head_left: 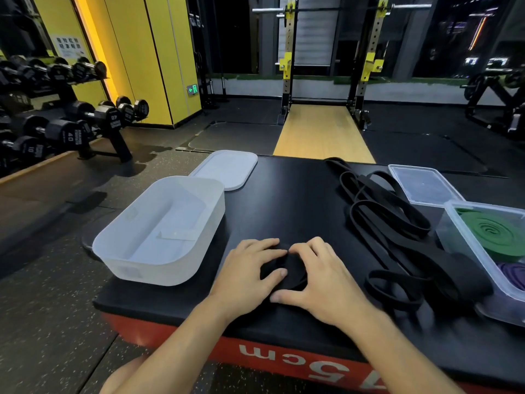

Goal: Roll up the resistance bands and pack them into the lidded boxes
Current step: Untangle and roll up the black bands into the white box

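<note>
**Both hands on the black roll, mid-bench**

Here we are at the bench (284, 200), black on top with a red front, and the action is right at the centre near the front edge. The left hand (250, 268) and the right hand (321, 277) are clamped together on one black roll (292, 270) of resistance band. Fingers of both curl over the top of it, the left thumb presses on its left side and the right thumb is tucked in at the near edge. The roll sits flat on the bench between the two palms.

Off to the left, the white box (147, 273) stands open, overhanging the bench's left edge, with its white lid (227, 169) lying flat just behind it.

Over on the right, a tangle of loose black bands (389, 220) sprawls from the far edge down toward the front. Beside it is the clear box (460, 240), open, holding a coiled green roll (494, 231) and a purple roll (514, 274) nearer the camera. Its clear lid (423, 184) lies behind it.

In the background, a dumbbell rack (71, 123) lines the left wall.
</note>
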Tool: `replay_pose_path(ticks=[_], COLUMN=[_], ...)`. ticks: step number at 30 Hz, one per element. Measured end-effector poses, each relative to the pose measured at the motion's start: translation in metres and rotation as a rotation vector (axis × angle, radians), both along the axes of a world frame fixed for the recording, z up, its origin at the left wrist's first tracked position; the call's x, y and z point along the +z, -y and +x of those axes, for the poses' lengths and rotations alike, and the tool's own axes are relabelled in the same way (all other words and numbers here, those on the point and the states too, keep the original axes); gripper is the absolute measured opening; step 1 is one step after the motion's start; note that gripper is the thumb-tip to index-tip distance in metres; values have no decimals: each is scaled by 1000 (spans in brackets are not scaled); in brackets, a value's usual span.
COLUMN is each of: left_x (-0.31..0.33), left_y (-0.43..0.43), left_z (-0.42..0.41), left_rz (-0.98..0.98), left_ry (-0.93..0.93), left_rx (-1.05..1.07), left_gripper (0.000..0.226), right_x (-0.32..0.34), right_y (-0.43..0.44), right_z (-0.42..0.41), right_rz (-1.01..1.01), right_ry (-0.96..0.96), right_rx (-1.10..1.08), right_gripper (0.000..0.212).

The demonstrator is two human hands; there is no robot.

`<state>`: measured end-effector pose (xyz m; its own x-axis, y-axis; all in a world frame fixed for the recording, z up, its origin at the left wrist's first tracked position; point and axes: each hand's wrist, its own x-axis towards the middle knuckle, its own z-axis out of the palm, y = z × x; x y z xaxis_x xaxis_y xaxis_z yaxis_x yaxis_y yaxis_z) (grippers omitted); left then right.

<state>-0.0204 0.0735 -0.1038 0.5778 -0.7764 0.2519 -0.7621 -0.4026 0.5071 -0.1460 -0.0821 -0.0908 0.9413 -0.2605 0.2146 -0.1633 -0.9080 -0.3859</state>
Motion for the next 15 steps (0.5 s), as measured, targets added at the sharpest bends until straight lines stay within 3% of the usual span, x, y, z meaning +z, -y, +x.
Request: replay_pose_path(ticks=[3,8,15], left_x=[0,2,6], left_y=[-2,-6,-8], left_z=[2,1,-4], left_rz=[-12,-109,-82], left_ry=[-30,-114,-103], left_rx=[-36,-84,-102], left_gripper=[41,27,20], right_x=[7,-6,-6], right_y=[32,54,50], right_z=[-7,-16,-11], right_rz=[113,96,62], right_ry=[-84,25,-103], right_rx=[154,181,214], right_gripper=[72,44,66])
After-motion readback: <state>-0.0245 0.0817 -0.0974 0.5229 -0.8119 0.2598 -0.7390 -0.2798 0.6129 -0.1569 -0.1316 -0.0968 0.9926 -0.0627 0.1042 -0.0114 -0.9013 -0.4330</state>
